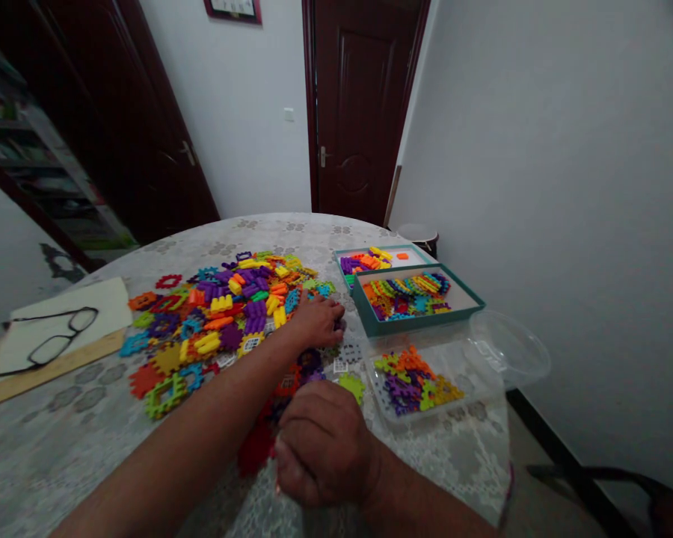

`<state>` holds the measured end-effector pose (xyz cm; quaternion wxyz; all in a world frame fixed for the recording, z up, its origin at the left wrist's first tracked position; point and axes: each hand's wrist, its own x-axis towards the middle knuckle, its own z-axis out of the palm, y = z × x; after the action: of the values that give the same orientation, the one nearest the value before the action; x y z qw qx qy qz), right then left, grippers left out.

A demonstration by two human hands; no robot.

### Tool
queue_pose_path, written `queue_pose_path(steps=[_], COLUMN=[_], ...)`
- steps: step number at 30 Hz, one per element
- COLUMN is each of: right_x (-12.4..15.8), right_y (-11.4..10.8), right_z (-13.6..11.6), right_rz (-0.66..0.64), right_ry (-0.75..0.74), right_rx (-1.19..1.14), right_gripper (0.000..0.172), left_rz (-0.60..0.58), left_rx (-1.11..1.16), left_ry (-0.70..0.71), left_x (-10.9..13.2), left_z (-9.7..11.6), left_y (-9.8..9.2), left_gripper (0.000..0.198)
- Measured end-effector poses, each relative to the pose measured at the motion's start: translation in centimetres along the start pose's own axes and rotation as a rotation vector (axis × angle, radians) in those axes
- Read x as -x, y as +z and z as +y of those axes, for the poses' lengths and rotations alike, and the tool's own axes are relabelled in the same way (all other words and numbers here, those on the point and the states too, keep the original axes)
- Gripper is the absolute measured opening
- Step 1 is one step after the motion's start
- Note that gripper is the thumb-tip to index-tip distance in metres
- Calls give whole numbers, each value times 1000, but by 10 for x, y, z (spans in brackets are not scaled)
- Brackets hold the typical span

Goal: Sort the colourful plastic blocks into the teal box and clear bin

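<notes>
A heap of coloured plastic building pieces (229, 310) covers the middle of a round table (50, 433) with a lace cloth. My left hand (315, 320) reaches across to the right edge of the heap, fingers curled down on small pieces I cannot make out. My right hand (322, 442) rests near the table's front, fingers curled under and closed; what it holds is hidden. Red (256, 446) and purple pieces (309, 362) lie just beside it.
Two teal boxes (370, 317) with sorted pieces stand at the right. A clear plastic tub (485, 373) holding pieces sits at the table's right edge. Spectacles (48, 345) lie on a board at the left. A dark door (359, 104) stands behind.
</notes>
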<state>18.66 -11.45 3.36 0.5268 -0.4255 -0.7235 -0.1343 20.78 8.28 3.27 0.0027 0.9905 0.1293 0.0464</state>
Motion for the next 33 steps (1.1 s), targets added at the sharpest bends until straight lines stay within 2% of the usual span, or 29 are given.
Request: queue_pose_path(steps=[4,10,13,16,18,22,25,29,31,33], right_x=[-1,-1,2,10,18,34,39,43,43,43], right_y=[0,1,4,12,19,30,34,35,36,39], right_z=[5,7,8,13,18,30,37,43,44,43], right_rz=[28,-33,-55,-38,-30,-65,-135,-197,-190,-175], right_ry=[15,42,205,411,505,636,713,749,723,682], right_rx=[20,51,120,287,402,532,565,598,589,532], right_gripper=[12,12,14,33,42,43,42,38,35,34], left_rz=[35,27,70,123,132,140,145,127,122,122], left_rx=[5,40,82,118,106,81,89,95,111,136], left_ry=[39,37,29,65,62,25,-8,-81,-103,-110], left_x=[36,80,108,140,160,197,224,256,267,272], left_z=[3,-1,6,18,25,29,31,43,53,66], left_y=[0,15,13,1,-9,-19,-21,-23,-22,-17], left_gripper=[32,24,26,43,45,51,42,35,43,60])
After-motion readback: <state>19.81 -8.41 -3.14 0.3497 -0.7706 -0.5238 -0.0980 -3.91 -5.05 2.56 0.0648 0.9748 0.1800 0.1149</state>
